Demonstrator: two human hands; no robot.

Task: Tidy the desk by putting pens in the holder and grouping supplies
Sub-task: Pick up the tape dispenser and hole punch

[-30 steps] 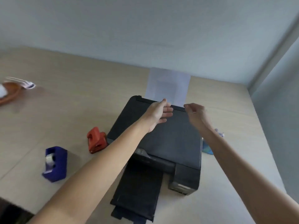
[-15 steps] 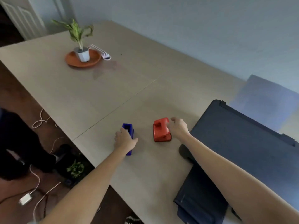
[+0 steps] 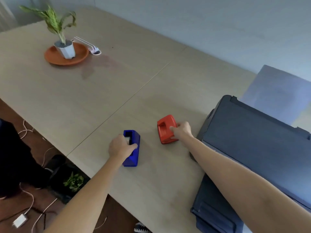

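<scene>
While both hands are occupied, the left hand (image 3: 120, 146) clasps the blue tape dispenser (image 3: 132, 148) and the right hand (image 3: 180, 131) grips the red hole punch (image 3: 165, 127); both rest on the table (image 3: 117, 84) beside the printer (image 3: 252, 140), apparently for grouping. No pens or holder visible.

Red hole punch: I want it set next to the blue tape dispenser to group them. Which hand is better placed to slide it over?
The right hand. It already rests on the red hole punch, while the left hand is occupied gripping the blue tape dispenser.
</scene>
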